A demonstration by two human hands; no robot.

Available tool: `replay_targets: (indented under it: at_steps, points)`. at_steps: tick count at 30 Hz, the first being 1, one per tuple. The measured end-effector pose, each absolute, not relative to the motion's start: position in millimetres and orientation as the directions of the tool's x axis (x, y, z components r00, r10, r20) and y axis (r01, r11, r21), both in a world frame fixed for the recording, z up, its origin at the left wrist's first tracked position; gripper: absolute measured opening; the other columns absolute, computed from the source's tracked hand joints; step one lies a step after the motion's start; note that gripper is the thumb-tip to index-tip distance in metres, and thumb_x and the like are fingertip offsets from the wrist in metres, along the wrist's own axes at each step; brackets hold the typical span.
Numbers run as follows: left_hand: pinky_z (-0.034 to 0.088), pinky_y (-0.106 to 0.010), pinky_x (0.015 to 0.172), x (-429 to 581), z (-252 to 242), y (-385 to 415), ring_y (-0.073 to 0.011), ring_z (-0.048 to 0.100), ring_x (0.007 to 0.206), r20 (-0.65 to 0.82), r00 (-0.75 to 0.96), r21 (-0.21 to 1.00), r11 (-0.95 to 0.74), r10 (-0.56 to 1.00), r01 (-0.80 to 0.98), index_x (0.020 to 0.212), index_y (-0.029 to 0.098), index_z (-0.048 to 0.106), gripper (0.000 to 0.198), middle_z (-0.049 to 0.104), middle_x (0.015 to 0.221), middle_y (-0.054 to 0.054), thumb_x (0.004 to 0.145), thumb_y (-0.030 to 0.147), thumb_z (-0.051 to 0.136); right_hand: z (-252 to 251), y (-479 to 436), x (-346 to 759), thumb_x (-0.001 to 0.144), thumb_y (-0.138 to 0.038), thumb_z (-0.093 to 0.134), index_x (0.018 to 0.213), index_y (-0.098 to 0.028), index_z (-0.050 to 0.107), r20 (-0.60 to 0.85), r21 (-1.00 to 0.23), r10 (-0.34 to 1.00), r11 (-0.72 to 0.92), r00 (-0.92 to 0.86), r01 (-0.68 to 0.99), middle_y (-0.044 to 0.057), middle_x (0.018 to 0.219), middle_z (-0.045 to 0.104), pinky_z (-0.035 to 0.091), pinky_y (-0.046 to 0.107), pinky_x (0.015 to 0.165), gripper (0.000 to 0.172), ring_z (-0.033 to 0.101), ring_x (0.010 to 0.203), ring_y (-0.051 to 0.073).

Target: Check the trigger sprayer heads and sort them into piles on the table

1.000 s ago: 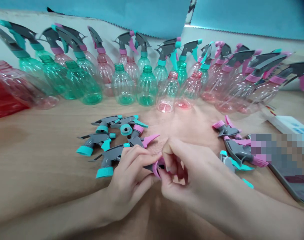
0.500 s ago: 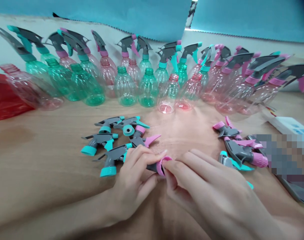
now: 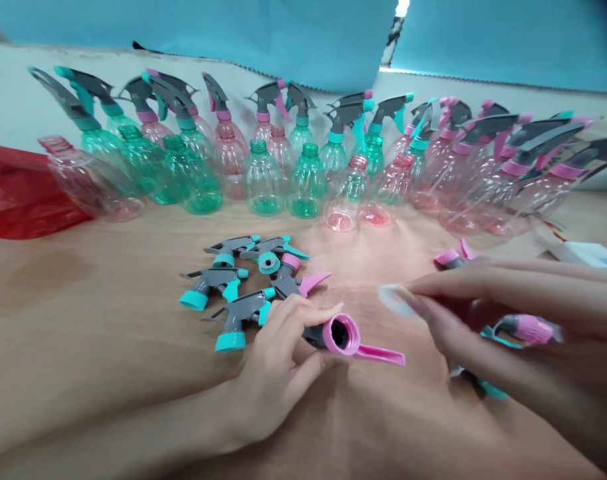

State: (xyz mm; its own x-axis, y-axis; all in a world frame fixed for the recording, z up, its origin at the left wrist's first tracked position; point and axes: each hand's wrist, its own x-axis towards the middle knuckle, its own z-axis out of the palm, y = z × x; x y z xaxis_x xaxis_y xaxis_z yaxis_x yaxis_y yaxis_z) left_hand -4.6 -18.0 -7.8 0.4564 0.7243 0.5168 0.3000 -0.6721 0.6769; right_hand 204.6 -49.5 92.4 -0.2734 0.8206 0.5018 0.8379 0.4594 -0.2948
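A grey spray head with a pink collar (image 3: 342,335) and pink trigger is held in my left hand (image 3: 278,360), its round opening turned toward me and dark inside. My right hand (image 3: 503,320), smeared by motion, pinches a small whitish translucent disc (image 3: 397,300) between thumb and finger, to the right of the collar and apart from it. Beside my left hand lie several loose spray heads with turquoise collars (image 3: 230,341) and one with pink parts (image 3: 290,262). More spray heads (image 3: 530,329) lie partly hidden behind my right hand.
Along the wall stand several green bottles (image 3: 307,183) and pink bottles (image 3: 344,200), many topped with spray heads. A red plastic bag (image 3: 28,197) lies at the left. A white box (image 3: 590,255) is at the right edge.
My right hand has moved off the pink collar to the right, with the whitish disc now visible in its fingers. The collar's opening and pink trigger are uncovered. The view has shifted slightly.
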Motion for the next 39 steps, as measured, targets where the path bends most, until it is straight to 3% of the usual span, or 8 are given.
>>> replay_targets:
  at_steps: [5,7,10,15,24,31,36,39]
  points:
    - [0.044,-0.031,0.077,-3.6,-7.0,-17.0,-0.0191,0.057,0.089,0.502,0.478,0.708,-0.66,0.721,0.252,0.111,0.023,0.054,0.024,0.062,0.095,-0.003,0.088,0.023,0.06,98.2,-31.5,201.7,0.084,-0.026,0.056,0.073,-0.026,0.071,0.098,-0.678,0.929,0.326,-0.358,0.659,-0.006,0.058,0.065,0.038,0.016,0.038,0.019,0.054,0.047,0.007]
    - [0.044,-0.031,0.078,-3.4,-7.2,-16.7,-0.0185,0.057,0.089,0.483,0.477,0.723,-0.642,0.734,0.255,0.111,0.024,0.054,0.025,0.062,0.096,-0.002,0.087,0.022,0.061,95.0,-26.6,200.8,0.087,-0.029,0.055,0.08,-0.025,0.072,-0.031,-0.752,0.913,0.247,-0.407,0.611,-0.005,0.065,0.068,0.039,0.015,0.042,0.019,0.055,0.053,0.007]
    - [0.044,-0.031,0.081,-3.0,-6.4,-16.6,-0.0183,0.057,0.091,0.48,0.481,0.724,-0.641,0.733,0.255,0.111,0.024,0.054,0.026,0.063,0.098,-0.002,0.086,0.021,0.062,90.5,-25.2,200.1,0.087,-0.029,0.055,0.086,-0.025,0.072,-0.104,-0.807,0.887,0.189,-0.45,0.559,-0.006,0.071,0.07,0.039,0.014,0.045,0.017,0.053,0.057,0.007]
    - [0.045,-0.028,0.079,-2.1,-3.8,-16.2,-0.017,0.058,0.09,0.488,0.469,0.717,-0.645,0.736,0.265,0.11,0.023,0.055,0.027,0.064,0.097,-0.001,0.085,0.019,0.063,88.1,-30.6,196.2,0.086,-0.024,0.056,0.083,-0.026,0.071,-0.107,-0.8,0.894,0.183,-0.436,0.572,-0.007,0.072,0.069,0.041,0.014,0.049,0.016,0.055,0.059,0.006]
    - [0.044,-0.025,0.082,-3.6,-7.0,-16.7,-0.0139,0.058,0.092,0.437,0.49,0.756,-0.603,0.755,0.255,0.113,0.026,0.053,0.032,0.063,0.1,0.001,0.085,0.017,0.064,91.1,-26.8,201.8,0.084,-0.023,0.057,0.086,-0.032,0.071,0.102,-0.626,0.912,0.37,-0.398,0.687,-0.01,0.077,0.072,0.045,0.016,0.054,0.017,0.061,0.062,0.006]
    - [0.048,-0.025,0.075,-3.3,-6.0,-17.3,-0.0161,0.06,0.088,0.4,0.474,0.777,-0.565,0.784,0.279,0.11,0.025,0.054,0.028,0.062,0.094,0.0,0.085,0.016,0.062,94.6,-27.3,211.1,0.085,-0.028,0.057,0.084,-0.03,0.07,0.099,-0.597,0.92,0.359,-0.378,0.717,-0.01,0.077,0.071,0.043,0.014,0.053,0.013,0.061,0.062,0.005]
    - [0.05,-0.023,0.066,-4.4,-6.6,-17.4,-0.0158,0.059,0.083,0.404,0.486,0.775,-0.573,0.775,0.268,0.11,0.024,0.054,0.027,0.062,0.093,-0.002,0.085,0.016,0.062,87.1,-26.5,207.2,0.086,-0.022,0.055,0.082,-0.024,0.068,0.035,-0.566,0.844,0.458,-0.536,0.685,-0.006,0.064,0.063,0.034,0.019,0.046,0.013,0.05,0.051,0.007]
    - [0.051,-0.024,0.067,-4.6,-6.2,-17.4,-0.0167,0.059,0.086,0.409,0.486,0.772,-0.577,0.772,0.267,0.11,0.024,0.055,0.027,0.062,0.095,-0.003,0.085,0.017,0.063,81.6,-25.1,204.5,0.086,-0.019,0.054,0.078,-0.021,0.066,0.007,-0.599,0.81,0.473,-0.587,0.646,-0.003,0.068,0.064,0.036,0.021,0.051,0.015,0.053,0.057,0.009]
